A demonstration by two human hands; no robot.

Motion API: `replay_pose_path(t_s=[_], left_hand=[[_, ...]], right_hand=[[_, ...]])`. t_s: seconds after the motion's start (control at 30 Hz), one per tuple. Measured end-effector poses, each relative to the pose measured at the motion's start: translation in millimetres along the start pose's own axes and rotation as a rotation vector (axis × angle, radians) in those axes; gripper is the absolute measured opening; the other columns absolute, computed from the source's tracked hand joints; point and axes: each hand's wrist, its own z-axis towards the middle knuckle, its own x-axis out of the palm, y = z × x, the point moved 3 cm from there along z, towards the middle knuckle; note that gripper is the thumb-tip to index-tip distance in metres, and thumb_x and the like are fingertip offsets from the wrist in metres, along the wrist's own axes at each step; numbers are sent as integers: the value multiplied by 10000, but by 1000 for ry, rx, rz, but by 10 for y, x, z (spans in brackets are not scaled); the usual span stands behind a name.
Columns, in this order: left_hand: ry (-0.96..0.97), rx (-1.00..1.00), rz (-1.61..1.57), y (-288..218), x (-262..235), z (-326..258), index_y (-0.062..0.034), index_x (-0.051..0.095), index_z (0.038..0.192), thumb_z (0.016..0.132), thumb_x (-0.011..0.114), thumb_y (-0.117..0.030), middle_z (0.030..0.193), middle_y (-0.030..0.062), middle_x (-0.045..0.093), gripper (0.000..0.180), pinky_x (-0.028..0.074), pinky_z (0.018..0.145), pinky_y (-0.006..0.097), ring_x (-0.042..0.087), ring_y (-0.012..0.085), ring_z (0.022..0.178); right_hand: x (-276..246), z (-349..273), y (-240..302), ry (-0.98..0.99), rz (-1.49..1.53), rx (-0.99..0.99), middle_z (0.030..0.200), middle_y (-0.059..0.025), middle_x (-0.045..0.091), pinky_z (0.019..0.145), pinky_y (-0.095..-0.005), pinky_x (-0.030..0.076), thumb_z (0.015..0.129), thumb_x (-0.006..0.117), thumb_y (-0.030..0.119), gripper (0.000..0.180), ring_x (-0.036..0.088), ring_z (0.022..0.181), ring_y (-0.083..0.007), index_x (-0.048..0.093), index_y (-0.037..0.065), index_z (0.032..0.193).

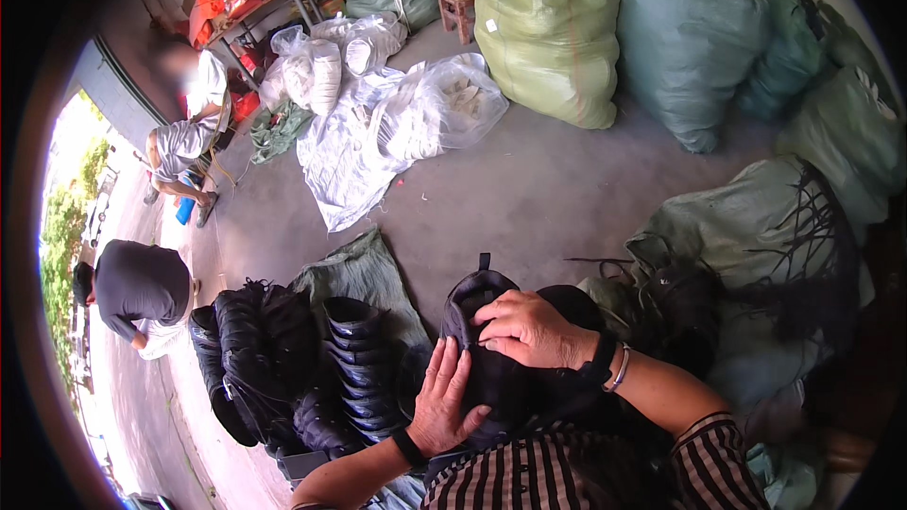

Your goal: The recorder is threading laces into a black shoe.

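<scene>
A black shoe upper with a padded collar and a small tab sits in front of my body. My left hand lies along its left side, fingers stretched out and thumb apart, the fingertips touching the collar edge. My right hand reaches over from the right with bent fingers pinching the collar at the opening. What lies under the right fingertips is hidden. Left of my hands stands a stack of nested glossy dark pieces. Beside that is a larger pile of black uppers.
Green woven sacks and a yellow-green sack stand at the back. Clear bags of white pieces lie on a white sheet. An open sack with black cords is at right. Two people are at left.
</scene>
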Motion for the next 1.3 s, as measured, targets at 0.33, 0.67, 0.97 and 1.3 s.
replay_pose_path(t_s=[0.33,0.67,0.97,1.3], left_hand=[[264,122,300,-66,-313,341,-84,387,1379,754,641,-518,1510,150,192,802,311,1057,455,183,361,1385],[380,231,194,-27,-298,358,-36,299,1412,567,778,-512,1509,165,179,1081,347,1047,422,158,367,1396],[373,214,215,-38,-248,301,-49,271,1425,544,758,-568,1513,160,163,1133,332,1040,445,162,373,1391],[345,221,191,24,-220,251,-70,271,1430,579,684,-649,1513,152,170,1110,230,1090,492,160,366,1391]], right_hand=[[-456,-493,66,-109,420,394,754,-66,662,572,-255,473,885,556,42,188,612,604,-116,600,3,1064],[-16,-652,241,-17,57,410,694,-102,616,550,-345,480,814,632,92,87,629,641,-282,556,63,843],[80,-579,221,-35,65,485,646,-109,577,519,-369,456,783,624,55,92,603,598,-291,532,63,785],[131,-474,176,59,80,508,646,-136,563,514,-359,452,776,624,12,150,596,587,-303,477,29,750]])
